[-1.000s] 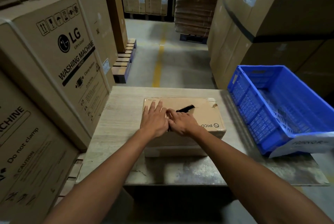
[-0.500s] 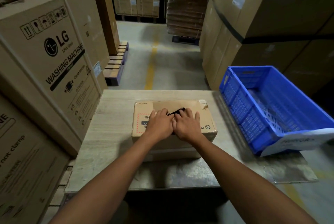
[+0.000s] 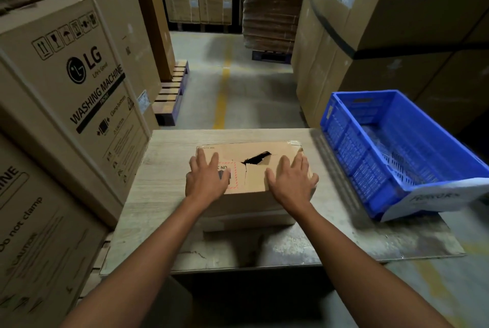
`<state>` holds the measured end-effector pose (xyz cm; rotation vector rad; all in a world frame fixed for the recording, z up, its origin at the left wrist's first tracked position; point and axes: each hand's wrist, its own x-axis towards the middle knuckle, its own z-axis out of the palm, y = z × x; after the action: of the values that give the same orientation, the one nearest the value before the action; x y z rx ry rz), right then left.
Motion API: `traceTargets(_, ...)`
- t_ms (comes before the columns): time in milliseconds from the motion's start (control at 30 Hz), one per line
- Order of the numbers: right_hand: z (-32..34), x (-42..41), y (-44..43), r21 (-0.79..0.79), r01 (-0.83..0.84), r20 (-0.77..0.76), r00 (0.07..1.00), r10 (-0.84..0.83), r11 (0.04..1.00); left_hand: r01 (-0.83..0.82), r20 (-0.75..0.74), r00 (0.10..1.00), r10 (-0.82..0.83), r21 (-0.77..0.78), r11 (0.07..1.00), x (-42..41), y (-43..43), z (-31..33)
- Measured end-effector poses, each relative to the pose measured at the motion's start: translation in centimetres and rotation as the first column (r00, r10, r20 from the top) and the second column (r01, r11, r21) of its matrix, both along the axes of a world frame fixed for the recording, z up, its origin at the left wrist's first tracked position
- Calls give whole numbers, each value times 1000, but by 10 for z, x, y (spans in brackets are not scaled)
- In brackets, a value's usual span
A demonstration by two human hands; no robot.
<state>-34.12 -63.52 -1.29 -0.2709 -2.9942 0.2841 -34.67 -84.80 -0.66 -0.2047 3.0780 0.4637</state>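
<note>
A small brown cardboard box (image 3: 251,176) lies on a worn table (image 3: 164,176) in front of me. Its top shows a black torn gap (image 3: 256,159) along the middle seam and a red dashed label near the left end. My left hand (image 3: 207,178) lies flat on the left part of the top, fingers straight and spread. On the right part, my right hand (image 3: 292,180) rests flat in the same way, reaching the right edge. Neither hand grips anything.
A blue plastic crate (image 3: 397,147) with a white label on its near end stands on the table's right side. Tall washing machine cartons (image 3: 66,94) crowd the left, big cartons (image 3: 370,23) the right. An aisle with a yellow floor line (image 3: 223,89) runs ahead.
My hands were together at the middle of the box top over the gap. They have slid apart to the left and right ends, uncovering the black gap.
</note>
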Motion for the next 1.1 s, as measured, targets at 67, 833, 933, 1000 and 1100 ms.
traceTargets(67, 2, -1, 7, 15, -53, 1, 999, 53, 998, 36, 12, 999, -36, -33, 999, 0, 2, 2)
traceTargets(833, 98, -26, 17, -572, 22, -350, 898, -268, 820, -272, 80, 959, 273, 530, 803, 33, 45, -34)
traceTargets(933, 100, -21, -2, -511, -192, -462, 883, -79, 838, -340, 44, 930, 366, 487, 805, 47, 49, -39)
traceTargets(1000, 93, -13, -11, -528, -272, -525, 849, -57, 804, -217, -159, 921, 356, 550, 807, 42, 40, -21)
traceTargets(1100, 85, -5, -15, -671, -256, -509, 842, -181, 696, -14, -295, 891, 344, 741, 671, 23, 29, 28)
